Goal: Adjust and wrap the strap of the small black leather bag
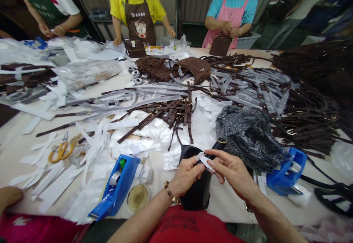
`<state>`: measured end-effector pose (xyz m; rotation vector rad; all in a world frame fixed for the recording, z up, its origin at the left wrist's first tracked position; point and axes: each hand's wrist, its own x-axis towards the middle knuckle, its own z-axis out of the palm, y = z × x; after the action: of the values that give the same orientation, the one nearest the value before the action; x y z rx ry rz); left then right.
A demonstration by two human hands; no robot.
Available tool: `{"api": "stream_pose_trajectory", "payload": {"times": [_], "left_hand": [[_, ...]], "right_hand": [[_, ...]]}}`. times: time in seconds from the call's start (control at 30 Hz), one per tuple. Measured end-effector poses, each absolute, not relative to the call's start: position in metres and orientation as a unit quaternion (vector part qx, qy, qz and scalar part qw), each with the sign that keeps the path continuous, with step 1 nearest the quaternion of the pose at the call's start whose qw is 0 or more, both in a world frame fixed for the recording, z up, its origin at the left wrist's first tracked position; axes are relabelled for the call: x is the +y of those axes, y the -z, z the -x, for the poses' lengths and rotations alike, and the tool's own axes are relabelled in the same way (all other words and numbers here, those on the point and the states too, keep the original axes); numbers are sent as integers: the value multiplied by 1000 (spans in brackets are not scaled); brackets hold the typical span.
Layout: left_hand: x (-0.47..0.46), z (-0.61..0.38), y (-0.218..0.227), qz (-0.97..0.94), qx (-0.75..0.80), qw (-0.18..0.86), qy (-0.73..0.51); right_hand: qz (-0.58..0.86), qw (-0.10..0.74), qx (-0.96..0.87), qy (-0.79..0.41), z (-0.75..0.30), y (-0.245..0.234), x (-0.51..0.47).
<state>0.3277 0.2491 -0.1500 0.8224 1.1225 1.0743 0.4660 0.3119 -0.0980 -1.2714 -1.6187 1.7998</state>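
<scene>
My left hand (186, 176) and my right hand (231, 169) meet just above a black leather pouch (196, 191) at the table's near edge. Both pinch a small white strip (204, 160) of paper or tape between fingertips. My left wrist wears a bead bracelet (171, 194). A blue tape dispenser (117, 186) lies to the left of my hands, and a second blue tape dispenser (286, 175) to the right. A speckled grey fabric piece (249, 136) lies just beyond my right hand.
Dark brown straps (171, 112) and plastic-wrapped strips cover the table (16, 143). Yellow-handled scissors (61, 150) lie at left among white paper strips. A round lid (138, 198) sits near the dispenser. Three people stand at the far side, handling brown bags (196, 68). Another person's hand (9, 197) rests at lower left.
</scene>
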Motion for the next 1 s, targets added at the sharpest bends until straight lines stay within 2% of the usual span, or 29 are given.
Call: {"api": "stream_pose_trajectory", "payload": {"times": [0.37,0.8,1.0], "left_hand": [[250,-328,144,-431,502,600,-449],[249,-329,141,-469,503,585,-430],[248,-330,140,-493,523,564,-407]], "right_hand": [[402,165,-579,-690,-470,101,314],[388,185,-587,-686,-476,104,310],[397,126,-539,-733,-482,99,320]]}}
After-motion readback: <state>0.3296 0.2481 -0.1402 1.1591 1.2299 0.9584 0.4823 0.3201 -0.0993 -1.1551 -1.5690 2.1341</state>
